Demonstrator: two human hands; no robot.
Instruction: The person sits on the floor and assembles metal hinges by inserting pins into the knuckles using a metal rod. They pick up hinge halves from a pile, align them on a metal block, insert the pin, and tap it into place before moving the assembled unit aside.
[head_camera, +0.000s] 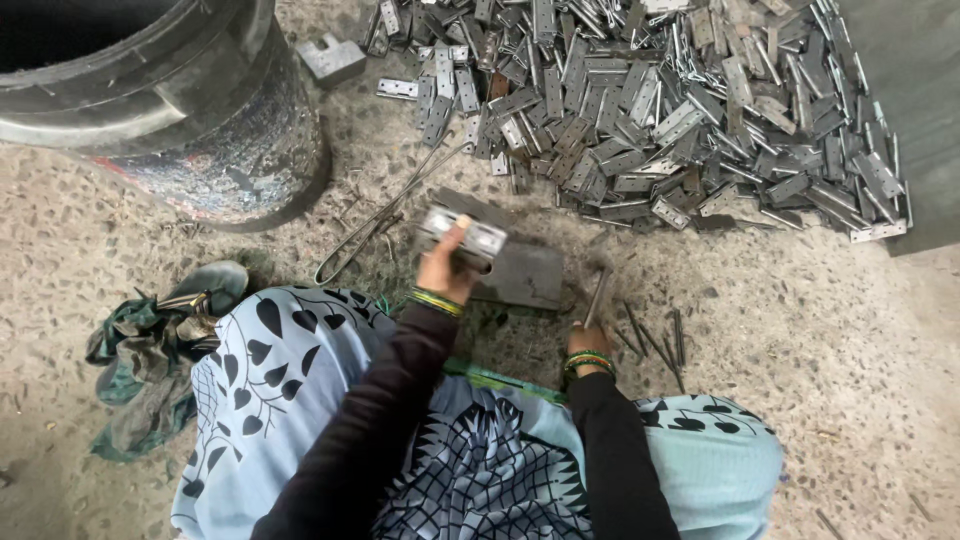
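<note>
At the far left a crumpled green cloth (130, 385) lies on the rough, speckled concrete floor (830, 330), with a worn sandal (205, 285) just beside it. Above them stands a big black drum (190, 110), round and ribbed at the rim, its lower wall scuffed and flecked with faded paint. A small metal block (330, 58) sits by the drum's right side.

The left hand (447, 268) is closed around a flat steel hinge (463, 234), a dull grey rectangle with small screw holes, held just above a dark, flat metal plate (525, 272) on the floor. Green and yellow bangles ring that wrist over a black sleeve.

The right hand (588, 340) grips a thin metal rod (596, 297), tilted upward from the fist. Several loose pins (655, 340) lie scattered just to its right.

Across the top right spreads a large heap of hinges (660, 110), grey and slightly rusted, jumbled at every angle. A grey flat board (915, 110) borders the heap at the right edge.
</note>
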